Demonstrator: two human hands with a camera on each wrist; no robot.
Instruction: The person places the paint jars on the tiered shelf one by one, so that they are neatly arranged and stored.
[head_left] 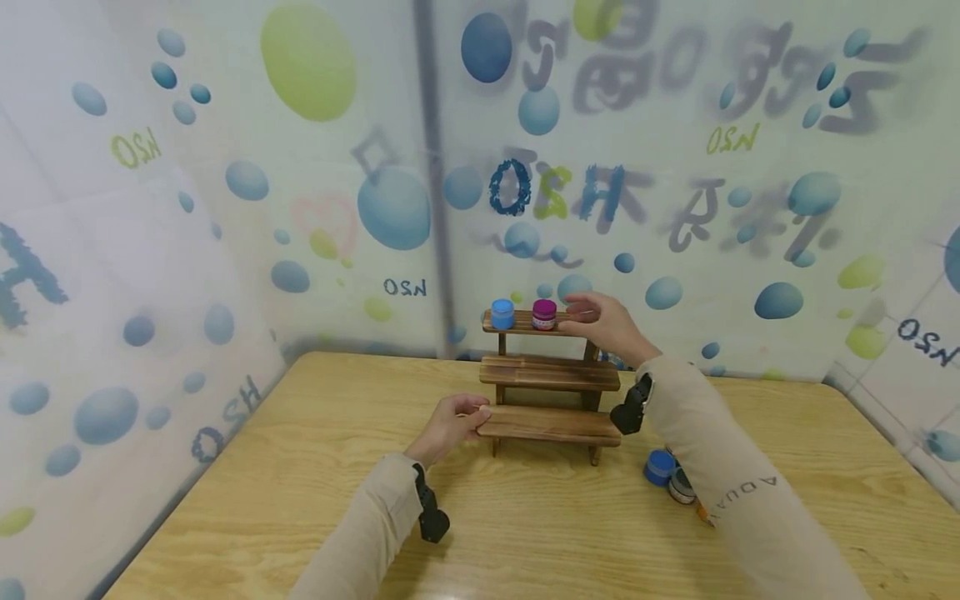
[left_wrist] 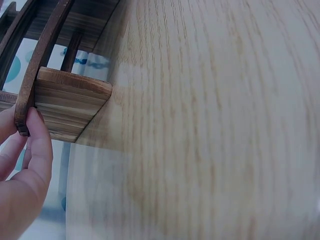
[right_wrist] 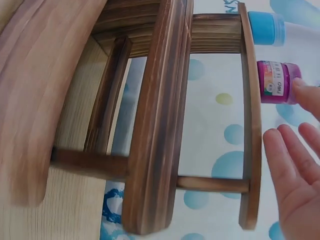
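A three-tier wooden stand (head_left: 551,423) stands upright on the table. My left hand (head_left: 450,427) pinches the left end of its lowest shelf; in the left wrist view, thumb and fingers (left_wrist: 40,150) lie on either side of the board. On the top shelf sit a light blue jar (head_left: 502,315) and, to its right, a magenta paint jar (head_left: 544,315) with a white label. Beside the magenta jar is my right hand (head_left: 609,327), its fingers spread and fairly straight. In the right wrist view one fingertip meets the magenta jar (right_wrist: 275,82) near its lid, without gripping it.
Right of the stand, a blue jar (head_left: 660,467), a dark-lidded jar (head_left: 682,487) and something orange (head_left: 705,512) sit on the table (head_left: 337,500), partly behind my right sleeve. A patterned curtain (head_left: 337,192) hangs close behind the stand.
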